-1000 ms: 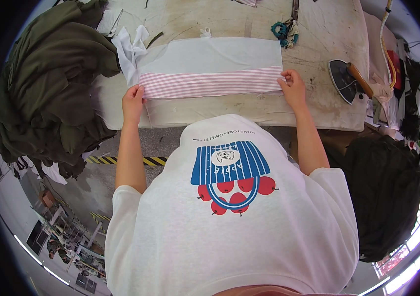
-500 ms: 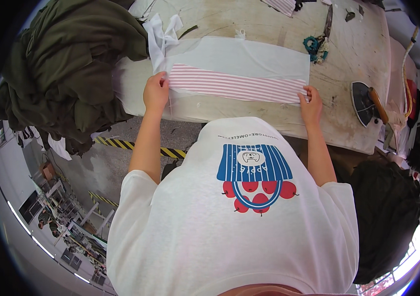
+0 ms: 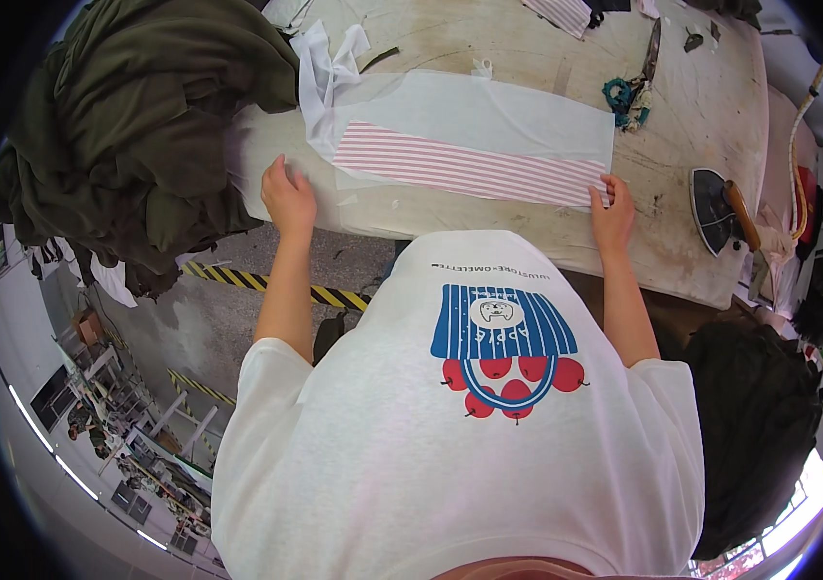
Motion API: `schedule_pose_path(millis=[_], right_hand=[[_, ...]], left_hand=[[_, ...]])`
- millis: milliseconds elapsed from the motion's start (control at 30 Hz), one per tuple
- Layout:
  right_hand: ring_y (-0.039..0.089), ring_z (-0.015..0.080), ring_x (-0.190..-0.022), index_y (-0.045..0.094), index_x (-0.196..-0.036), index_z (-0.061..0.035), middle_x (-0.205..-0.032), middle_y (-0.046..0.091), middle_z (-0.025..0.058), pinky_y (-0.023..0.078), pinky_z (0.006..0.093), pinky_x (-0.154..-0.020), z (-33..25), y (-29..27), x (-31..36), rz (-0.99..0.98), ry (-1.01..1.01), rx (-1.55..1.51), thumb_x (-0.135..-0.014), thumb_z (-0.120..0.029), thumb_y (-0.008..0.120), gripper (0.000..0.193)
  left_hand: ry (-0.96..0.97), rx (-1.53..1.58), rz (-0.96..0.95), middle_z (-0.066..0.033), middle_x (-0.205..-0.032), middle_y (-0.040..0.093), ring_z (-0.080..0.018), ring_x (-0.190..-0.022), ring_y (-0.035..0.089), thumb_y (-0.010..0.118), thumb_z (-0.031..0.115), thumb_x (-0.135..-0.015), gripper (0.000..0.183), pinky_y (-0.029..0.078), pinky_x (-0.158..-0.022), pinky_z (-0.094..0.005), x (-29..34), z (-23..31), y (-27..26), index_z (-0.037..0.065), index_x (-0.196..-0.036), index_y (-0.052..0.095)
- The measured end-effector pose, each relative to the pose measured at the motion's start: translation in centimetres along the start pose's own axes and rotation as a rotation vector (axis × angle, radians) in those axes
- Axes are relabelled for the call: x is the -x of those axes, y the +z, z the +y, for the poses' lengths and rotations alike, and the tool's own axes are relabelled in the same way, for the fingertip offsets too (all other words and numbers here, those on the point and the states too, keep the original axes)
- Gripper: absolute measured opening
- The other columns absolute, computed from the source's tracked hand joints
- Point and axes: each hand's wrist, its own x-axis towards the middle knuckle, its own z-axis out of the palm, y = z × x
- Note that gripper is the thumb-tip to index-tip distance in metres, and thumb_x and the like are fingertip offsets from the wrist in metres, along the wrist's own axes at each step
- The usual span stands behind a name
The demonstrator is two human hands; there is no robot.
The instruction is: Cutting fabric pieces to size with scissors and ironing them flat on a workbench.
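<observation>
1. The pink-and-white striped strip (image 3: 469,166) lay flat on the worktop (image 3: 677,159), in front of the person and slightly aslant, its right end nearer the body. It rested over the near part of a thin white sheet (image 3: 518,111), whose far portion showed beyond it.
2. The left hand (image 3: 289,196) was empty, its fingers loosely bent and parted, to the left of the strip and apart from it, near the worktop's front edge.
3. The right hand (image 3: 612,215) was at the strip's right end, thumb and fingers curled about the corner; whether they pinched the cloth or merely touched it, I could not tell.
4. The strip looked light, soft and limp, likely to sag or skew if lifted by one end. The sheet seemed thinner still and apt to crease or slide.
5. The two short ends seemed the best places to hold: a light pinch at each, with even tension, would probably keep the stripes straight.
6. The iron (image 3: 716,208) stood off to the right, well apart from the strip.
</observation>
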Motion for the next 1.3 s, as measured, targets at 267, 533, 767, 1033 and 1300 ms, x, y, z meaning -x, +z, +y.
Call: schedule_pose_path(millis=[267,533,767,1033,1300], right_hand=[[0.062,0.0242,-0.089,0.060,-0.106,-0.0063,-0.099,0.064,0.0111,0.048,0.0344,-0.079,0.9,-0.4,0.6,-0.018,-0.008,0.033,-0.081,-0.015,0.068,0.028],[0.061,0.0218,-0.088,0.062,-0.105,-0.0048,-0.098,0.065,0.0105,0.048,0.0321,-0.080,0.7,0.1,0.5,0.003,-0.036,0.040,-0.081,-0.016,0.069,0.027],[0.060,0.0225,-0.089,0.062,-0.105,-0.0046,-0.098,0.064,0.0110,0.048,0.0325,-0.082,0.6,0.3,0.8,-0.007,-0.041,0.051,-0.082,-0.016,0.068,0.027],[0.060,0.0233,-0.090,0.062,-0.105,-0.0044,-0.099,0.064,0.0113,0.047,0.0326,-0.082,0.1,0.3,1.6,-0.029,-0.040,0.061,-0.082,-0.016,0.067,0.026],[0.059,0.0240,-0.090,0.062,-0.104,-0.0041,-0.099,0.064,0.0116,0.047,0.0330,-0.082,-0.7,0.4,2.0,-0.034,-0.049,0.085,-0.083,-0.016,0.066,0.025]], left_hand=[[-0.203,0.337,-0.187,-0.0115,-0.083,0.065,-0.0236,-0.079,0.062,0.067,0.015,-0.079,0.023,0.049,-0.071,-0.0358,-1.3,0.9,2.0,-0.002,-0.093,0.061],[-0.423,0.463,-0.226,-0.0063,-0.075,0.064,-0.0150,-0.067,0.060,0.067,0.013,-0.081,0.015,0.049,-0.061,-0.0280,-2.8,1.7,1.9,0.000,-0.085,0.061],[-0.610,0.851,-0.295,-0.0047,-0.076,0.063,-0.0110,-0.061,0.059,0.067,0.013,-0.082,0.018,0.047,-0.053,-0.0227,-4.2,1.0,1.6,0.001,-0.092,0.059],[-1.038,1.288,-0.380,-0.0046,-0.077,0.063,-0.0101,-0.056,0.057,0.066,0.010,-0.082,0.020,0.043,-0.047,-0.0196,-6.0,0.9,1.5,0.000,-0.097,0.059],[-0.544,0.746,-0.313,-0.0051,-0.073,0.064,-0.0121,-0.058,0.058,0.065,0.017,-0.083,0.019,0.044,-0.051,-0.0227,-5.0,2.5,1.9,0.000,-0.092,0.062]])
